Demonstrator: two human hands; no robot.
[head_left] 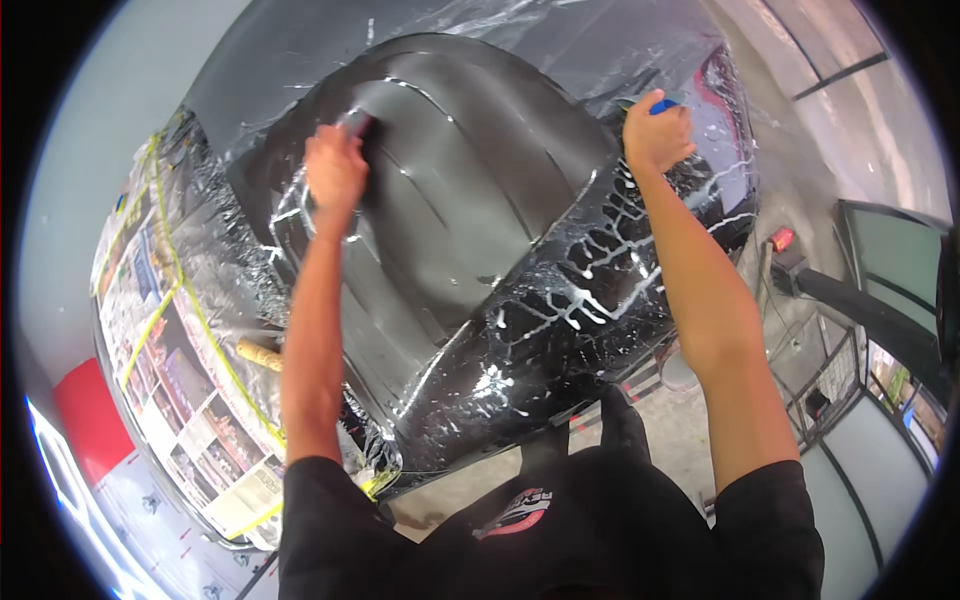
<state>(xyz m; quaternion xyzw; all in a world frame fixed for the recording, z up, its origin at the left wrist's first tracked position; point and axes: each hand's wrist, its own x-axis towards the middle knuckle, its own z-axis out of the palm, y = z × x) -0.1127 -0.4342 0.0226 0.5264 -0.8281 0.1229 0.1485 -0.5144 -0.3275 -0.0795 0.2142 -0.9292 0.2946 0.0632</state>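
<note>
At half past ten, the left hand [337, 172] pinches a blurred block [357, 122] over the dark sheet [480, 190] at twelve; at half past one, the right hand [657, 140] curls its fingers round a blue tool [664, 105]. Uneven pressure could crease the sheet.

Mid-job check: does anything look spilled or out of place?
Yes: whitish streaks branch over the glossy black panel, resembling spilled liquid. They look odd because the dark sheet beside them shows no such branching runs.
</note>
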